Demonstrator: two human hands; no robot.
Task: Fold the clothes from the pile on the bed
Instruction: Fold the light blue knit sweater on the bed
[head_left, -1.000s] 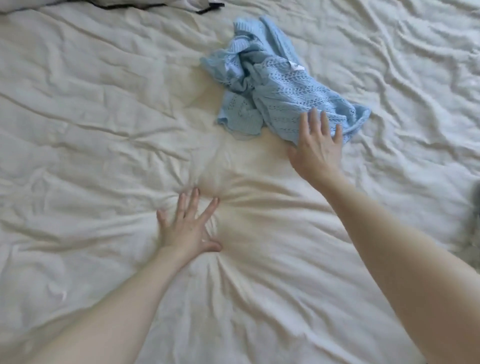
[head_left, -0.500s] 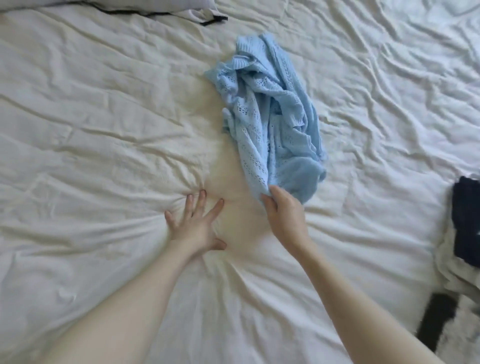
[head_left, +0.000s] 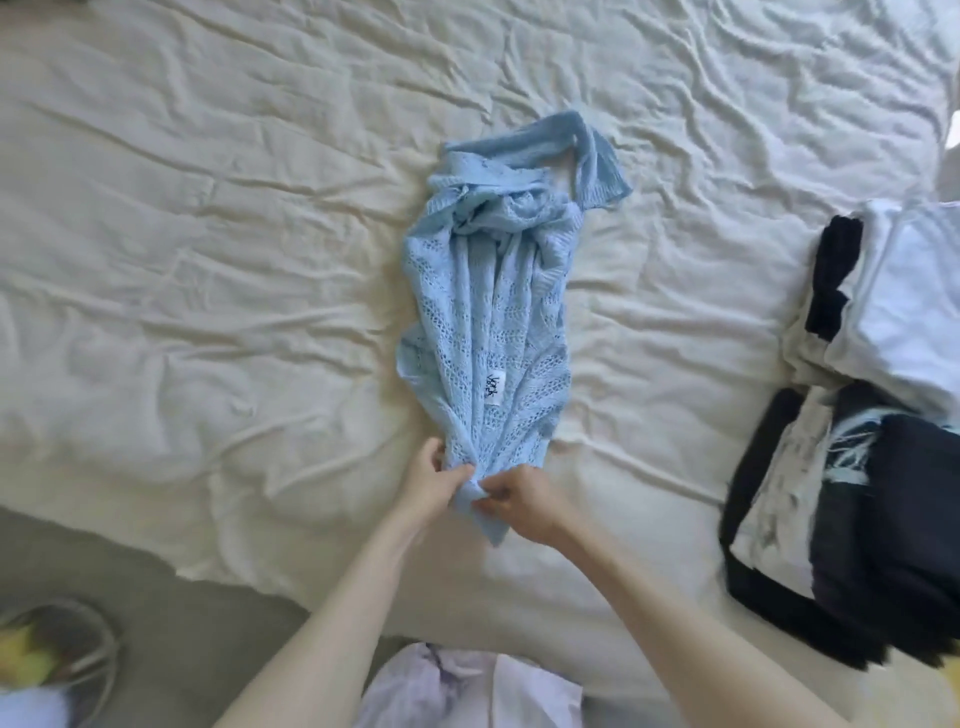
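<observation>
The bed (head_left: 218, 322) carries a wrinkled cream sheet. The blue knit top (head_left: 493, 312) lies stretched lengthwise at its center. The left hand (head_left: 434, 483) and right hand (head_left: 524, 501) both pinch its near end, fingers curled. Folded dark and white clothes (head_left: 883, 415) sit at right. Grey floor (head_left: 171, 644) shows lower left.

The light-blue garment (head_left: 491, 332) is soft openwork knit, matt, with a small white woven label (head_left: 492, 388). The cream bedsheet (head_left: 208, 260) is matt, heavily creased cloth. At three o'clock, stacked clothes (head_left: 893, 364) look like smooth white and dark cloth.
</observation>
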